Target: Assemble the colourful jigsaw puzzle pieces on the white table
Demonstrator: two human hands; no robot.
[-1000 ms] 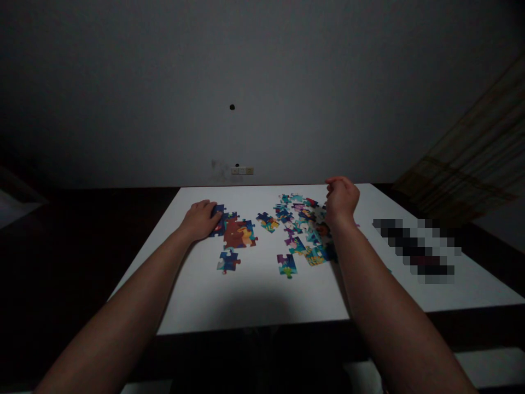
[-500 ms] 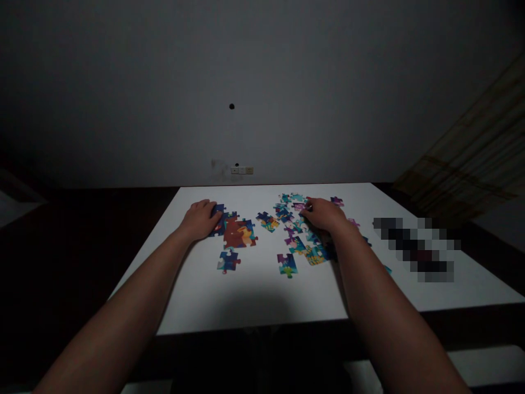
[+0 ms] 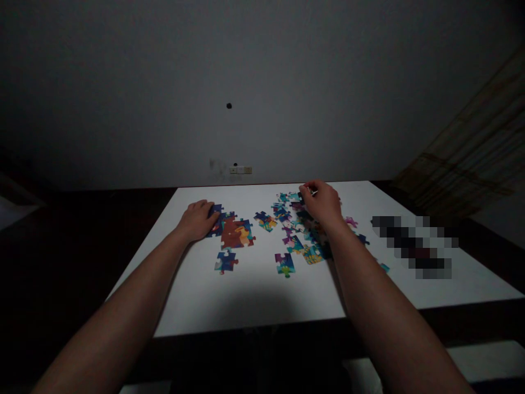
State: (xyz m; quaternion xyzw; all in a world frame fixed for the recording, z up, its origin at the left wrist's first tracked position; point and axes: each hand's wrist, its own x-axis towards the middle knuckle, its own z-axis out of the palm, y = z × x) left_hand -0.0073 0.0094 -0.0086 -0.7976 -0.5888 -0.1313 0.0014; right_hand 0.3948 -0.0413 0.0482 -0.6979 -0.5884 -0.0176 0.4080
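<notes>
"What did we have at the left grip (image 3: 198,220)?"

"We had it open and flat, resting on the blue edge of the joined jigsaw section (image 3: 237,234), left of centre on the counter (image 3: 262,293)."

"And the right grip (image 3: 322,205)?"

"It was narrow, pinched at the top of the loose pieces (image 3: 289,216), right of centre. We couldn't tell whether it held one."

"How did they look to handle?"

"Light, thin and stiff, we judged, probably card. We'd take a piece by its edges or tabs, and slide the joined section flat."
</notes>
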